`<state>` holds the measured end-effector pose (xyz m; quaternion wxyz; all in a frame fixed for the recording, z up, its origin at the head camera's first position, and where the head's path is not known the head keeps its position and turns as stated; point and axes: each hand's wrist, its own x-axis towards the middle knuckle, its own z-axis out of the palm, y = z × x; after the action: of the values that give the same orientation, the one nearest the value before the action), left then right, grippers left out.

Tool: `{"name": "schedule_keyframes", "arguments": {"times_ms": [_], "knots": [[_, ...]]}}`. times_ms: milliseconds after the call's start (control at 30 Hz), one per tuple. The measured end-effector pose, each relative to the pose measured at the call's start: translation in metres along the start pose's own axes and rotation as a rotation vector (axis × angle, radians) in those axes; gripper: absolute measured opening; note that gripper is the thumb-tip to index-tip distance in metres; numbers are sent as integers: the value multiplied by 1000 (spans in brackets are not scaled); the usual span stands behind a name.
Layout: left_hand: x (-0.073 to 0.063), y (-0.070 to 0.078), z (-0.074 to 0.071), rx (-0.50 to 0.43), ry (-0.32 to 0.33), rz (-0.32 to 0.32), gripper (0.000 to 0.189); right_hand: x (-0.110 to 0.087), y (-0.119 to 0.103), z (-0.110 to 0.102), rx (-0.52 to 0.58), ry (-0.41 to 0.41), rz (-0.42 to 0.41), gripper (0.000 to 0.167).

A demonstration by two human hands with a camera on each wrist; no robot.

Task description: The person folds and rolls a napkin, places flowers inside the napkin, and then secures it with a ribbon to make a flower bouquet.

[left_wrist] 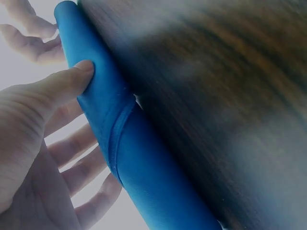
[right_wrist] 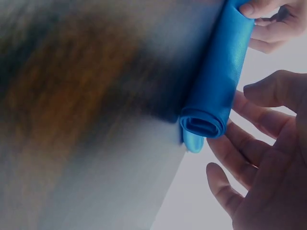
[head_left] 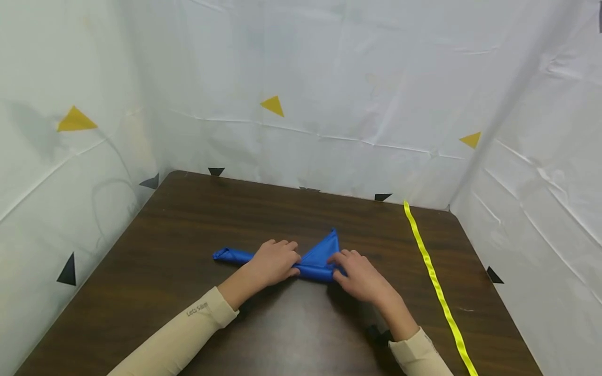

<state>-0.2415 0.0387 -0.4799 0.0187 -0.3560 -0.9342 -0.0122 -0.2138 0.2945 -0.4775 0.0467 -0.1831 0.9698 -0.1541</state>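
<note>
A shiny blue cloth (head_left: pixel 316 273) lies on the table rolled into a tube, with a pointed triangular flap spread out behind its right part. My left hand (head_left: pixel 274 262) holds the tube near its middle. In the left wrist view its thumb presses on the near side of the cloth (left_wrist: pixel 148 158), fingers passing behind. At the tube's right end is my right hand (head_left: pixel 361 277). The right wrist view shows the coiled open end of the cloth (right_wrist: pixel 218 79); the fingers of my right hand (right_wrist: pixel 273 158) are loosely bent behind it, thumb apart from it.
A yellow ribbon or tape strip (head_left: pixel 432 277) runs front to back along the right side of the dark wooden table (head_left: pixel 226 209). White sheeting (head_left: pixel 320 73) with yellow and black triangle markers encloses the back and both sides.
</note>
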Motion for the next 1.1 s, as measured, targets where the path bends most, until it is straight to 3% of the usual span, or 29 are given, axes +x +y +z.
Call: {"name": "schedule_keyframes", "arguments": {"times_ms": [267,633,833,1100], "knots": [[2,-1,9,38,35,-11,25,-4,2,-3,-9,10,5,30],[0,0,8,25,6,-80,32,-1,2,-3,-178,32,-31,24],[2,1,10,25,-21,-47,50,1,0,-1,-171,18,-21,21],[3,1,13,42,59,-25,43,-1,-4,-5,-67,-41,11,23]]}}
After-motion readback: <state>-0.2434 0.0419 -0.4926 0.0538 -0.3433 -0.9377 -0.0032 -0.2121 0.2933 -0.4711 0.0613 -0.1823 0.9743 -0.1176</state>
